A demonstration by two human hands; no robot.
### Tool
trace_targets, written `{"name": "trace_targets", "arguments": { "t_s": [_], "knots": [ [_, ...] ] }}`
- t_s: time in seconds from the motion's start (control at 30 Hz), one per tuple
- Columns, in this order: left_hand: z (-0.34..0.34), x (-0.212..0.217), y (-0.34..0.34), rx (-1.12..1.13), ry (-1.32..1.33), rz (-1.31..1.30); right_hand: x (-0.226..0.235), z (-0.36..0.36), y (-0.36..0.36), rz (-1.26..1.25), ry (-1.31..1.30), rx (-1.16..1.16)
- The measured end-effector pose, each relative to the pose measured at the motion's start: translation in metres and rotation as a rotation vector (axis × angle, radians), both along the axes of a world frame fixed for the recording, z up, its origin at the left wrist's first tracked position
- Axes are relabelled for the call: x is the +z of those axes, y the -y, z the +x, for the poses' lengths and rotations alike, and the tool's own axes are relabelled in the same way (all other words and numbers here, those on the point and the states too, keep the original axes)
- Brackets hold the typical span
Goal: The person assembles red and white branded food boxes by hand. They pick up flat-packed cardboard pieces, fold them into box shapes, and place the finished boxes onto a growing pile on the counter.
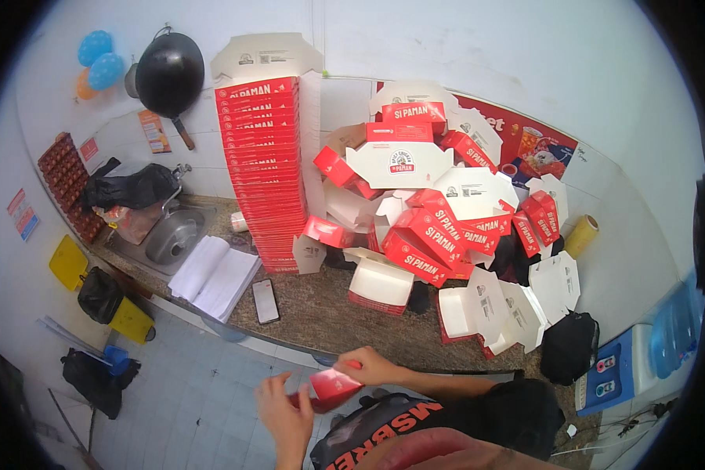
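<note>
In front of my body, beyond the counter's front edge, a small red cardboard food box (335,386) is tilted between my hands. My right hand (368,366) grips its upper right side. At the box's left end is my left hand (286,411), its fingers bent and its thumb against the cardboard. Part of the box is hidden by my fingers. A tall stack of nested red boxes (262,172) stands at the back of the counter. Right of it lies a loose heap of folded red-and-white boxes (427,235), several with white lids open.
On the stone counter (313,313) lie a phone (265,301) and an open notebook (215,274). A metal sink (172,239) is at the left. A black bag (570,348) and a water dispenser (615,372) stand at the right. A wok (170,76) hangs on the wall.
</note>
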State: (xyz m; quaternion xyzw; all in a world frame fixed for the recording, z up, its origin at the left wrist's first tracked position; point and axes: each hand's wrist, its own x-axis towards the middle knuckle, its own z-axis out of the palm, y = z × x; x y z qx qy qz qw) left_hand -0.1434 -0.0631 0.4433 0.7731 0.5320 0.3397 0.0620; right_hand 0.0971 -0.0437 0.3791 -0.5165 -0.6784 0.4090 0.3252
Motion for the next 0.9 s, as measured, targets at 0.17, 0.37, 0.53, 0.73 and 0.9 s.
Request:
{"name": "trace_targets", "arguments": {
  "t_s": [0.17, 0.37, 0.53, 0.73, 0.9],
  "knots": [
    [-0.010, 0.000, 0.016, 0.223, 0.519, -0.759, -0.004, -0.040, 0.006, 0.019, -0.220, -0.178],
    [0.020, -0.082, 0.016, 0.200, 1.142, -0.320, -0.002, -0.072, 0.017, -0.128, -0.371, 0.247],
    [0.020, -0.108, 0.023, 0.258, 1.112, -0.234, -0.010, -0.081, 0.013, -0.196, -0.394, 0.410],
    [0.002, -0.106, 0.033, 0.199, 0.977, -0.185, -0.035, -0.084, -0.022, -0.270, -0.402, 0.512],
    [-0.022, -0.099, 0.029, 0.164, 0.281, 0.078, -0.011, -0.069, -0.031, -0.667, -0.856, 0.185]
  ]
}}
